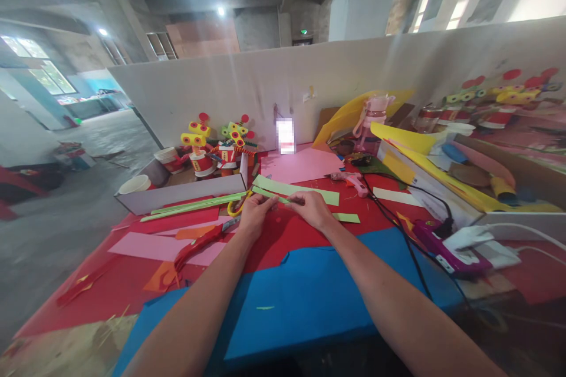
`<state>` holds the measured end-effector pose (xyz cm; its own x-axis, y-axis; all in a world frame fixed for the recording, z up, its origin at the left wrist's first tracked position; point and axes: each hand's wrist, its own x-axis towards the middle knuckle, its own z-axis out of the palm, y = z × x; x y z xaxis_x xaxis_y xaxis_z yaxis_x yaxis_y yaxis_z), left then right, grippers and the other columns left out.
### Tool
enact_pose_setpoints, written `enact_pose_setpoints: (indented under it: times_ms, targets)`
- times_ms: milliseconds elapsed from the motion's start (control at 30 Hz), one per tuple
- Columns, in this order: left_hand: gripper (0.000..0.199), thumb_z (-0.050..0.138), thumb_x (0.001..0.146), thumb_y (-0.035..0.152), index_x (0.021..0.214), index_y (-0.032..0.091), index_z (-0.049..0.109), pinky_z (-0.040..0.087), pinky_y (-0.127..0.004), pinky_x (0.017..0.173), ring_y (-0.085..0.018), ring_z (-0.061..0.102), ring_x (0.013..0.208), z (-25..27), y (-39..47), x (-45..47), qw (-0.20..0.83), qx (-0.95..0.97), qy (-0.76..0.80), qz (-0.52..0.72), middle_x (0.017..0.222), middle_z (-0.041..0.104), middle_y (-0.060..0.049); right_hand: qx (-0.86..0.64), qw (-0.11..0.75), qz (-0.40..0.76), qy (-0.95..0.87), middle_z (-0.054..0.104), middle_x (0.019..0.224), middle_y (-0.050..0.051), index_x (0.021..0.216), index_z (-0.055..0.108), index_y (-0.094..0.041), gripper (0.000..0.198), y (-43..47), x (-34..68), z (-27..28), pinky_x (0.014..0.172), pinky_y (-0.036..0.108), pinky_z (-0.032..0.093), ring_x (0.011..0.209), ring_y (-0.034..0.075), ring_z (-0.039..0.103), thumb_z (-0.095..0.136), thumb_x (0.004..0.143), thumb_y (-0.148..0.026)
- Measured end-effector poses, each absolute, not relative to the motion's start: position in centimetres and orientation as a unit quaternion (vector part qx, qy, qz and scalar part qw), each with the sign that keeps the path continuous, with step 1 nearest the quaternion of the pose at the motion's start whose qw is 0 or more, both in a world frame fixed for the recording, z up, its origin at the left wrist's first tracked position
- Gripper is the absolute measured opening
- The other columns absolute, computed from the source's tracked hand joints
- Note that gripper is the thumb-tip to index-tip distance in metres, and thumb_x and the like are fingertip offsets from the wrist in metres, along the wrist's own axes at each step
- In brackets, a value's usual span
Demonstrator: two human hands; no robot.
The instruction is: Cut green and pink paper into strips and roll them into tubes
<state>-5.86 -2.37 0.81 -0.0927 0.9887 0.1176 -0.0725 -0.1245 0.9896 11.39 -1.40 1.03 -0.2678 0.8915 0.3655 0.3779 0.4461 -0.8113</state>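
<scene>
My right hand is closed in a pinch on the end of a narrow light-green paper strip. Close by, my left hand has its fingertips pressed together along the same strip. Yellow-handled scissors lie just left of my left hand. A wider green paper strip rests behind both hands, and a short green piece sits right of my right wrist. Several long thin green strips are laid out to the left. Under my left forearm is a red-handled cutter.
Paper robot figures stand in a low box at the back left. On the right are a pink glue gun, a purple power strip with cables, and a box of coloured paper. Blue sheet covers the front edge.
</scene>
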Motion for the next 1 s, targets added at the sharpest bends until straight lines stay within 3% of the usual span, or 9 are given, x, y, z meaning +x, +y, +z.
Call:
enact_pose_setpoints:
  times_ms: [267, 433, 567, 667, 733, 1000]
  targets:
    - [0.031, 0.082, 0.057, 0.038, 0.056, 0.014, 0.063, 0.038, -0.022, 0.052, -0.01, 0.05, 0.051, 0.9, -2.3, -5.8, 0.471, 0.484, 0.461, 0.576, 0.053, 0.061, -0.001, -0.434, 0.424, 0.324, -0.726, 0.067, 0.06, 0.0, 0.07, 0.073, -0.019, 0.019, -1.5, 11.4, 1.0, 0.055, 0.023, 0.04, 0.058, 0.014, 0.06, 0.063, 0.081, -0.031]
    - [0.032, 0.083, 0.056, 0.039, 0.057, 0.014, 0.064, 0.04, -0.021, 0.052, -0.01, 0.052, 0.052, 0.9, -2.5, -5.5, 0.484, 0.475, 0.461, 0.573, 0.055, 0.063, -0.001, -0.449, 0.412, 0.331, -0.721, 0.065, 0.057, 0.0, 0.069, 0.071, -0.019, 0.022, -1.7, 11.5, 1.2, 0.053, 0.022, 0.039, 0.055, 0.014, 0.059, 0.062, 0.082, -0.033]
    - [0.032, 0.085, 0.053, 0.039, 0.056, 0.013, 0.066, 0.038, -0.022, 0.048, -0.01, 0.05, 0.047, 0.8, -2.7, -5.2, 0.506, 0.49, 0.472, 0.53, 0.052, 0.062, -0.002, -0.441, 0.407, 0.329, -0.729, 0.066, 0.06, 0.0, 0.069, 0.068, -0.019, 0.02, -1.6, 11.3, 1.0, 0.054, 0.022, 0.04, 0.059, 0.014, 0.06, 0.061, 0.082, -0.033]
    - [0.031, 0.084, 0.054, 0.039, 0.054, 0.013, 0.066, 0.037, -0.021, 0.047, -0.01, 0.05, 0.048, 0.6, -2.4, -5.5, 0.481, 0.492, 0.477, 0.547, 0.051, 0.062, -0.002, -0.417, 0.453, 0.333, -0.714, 0.068, 0.072, 0.0, 0.08, 0.064, -0.019, 0.012, -1.4, 10.9, 0.5, 0.063, 0.023, 0.045, 0.07, 0.015, 0.063, 0.066, 0.077, -0.031]
    - [0.031, 0.083, 0.055, 0.039, 0.052, 0.013, 0.066, 0.037, -0.021, 0.048, -0.01, 0.05, 0.048, 0.5, -2.2, -5.9, 0.466, 0.486, 0.481, 0.561, 0.051, 0.062, -0.002, -0.403, 0.478, 0.333, -0.706, 0.068, 0.079, 0.001, 0.085, 0.06, -0.02, 0.018, -1.3, 10.8, 0.3, 0.069, 0.024, 0.047, 0.076, 0.015, 0.064, 0.069, 0.073, -0.031]
    - [0.034, 0.084, 0.053, 0.04, 0.054, 0.012, 0.066, 0.038, -0.022, 0.05, -0.01, 0.05, 0.048, 0.8, -2.2, -6.3, 0.482, 0.449, 0.47, 0.587, 0.051, 0.062, -0.002, -0.394, 0.487, 0.286, -0.726, 0.066, 0.078, 0.001, 0.079, 0.056, -0.021, 0.015, -1.2, 10.9, 0.5, 0.072, 0.027, 0.049, 0.074, 0.016, 0.062, 0.065, 0.076, -0.032]
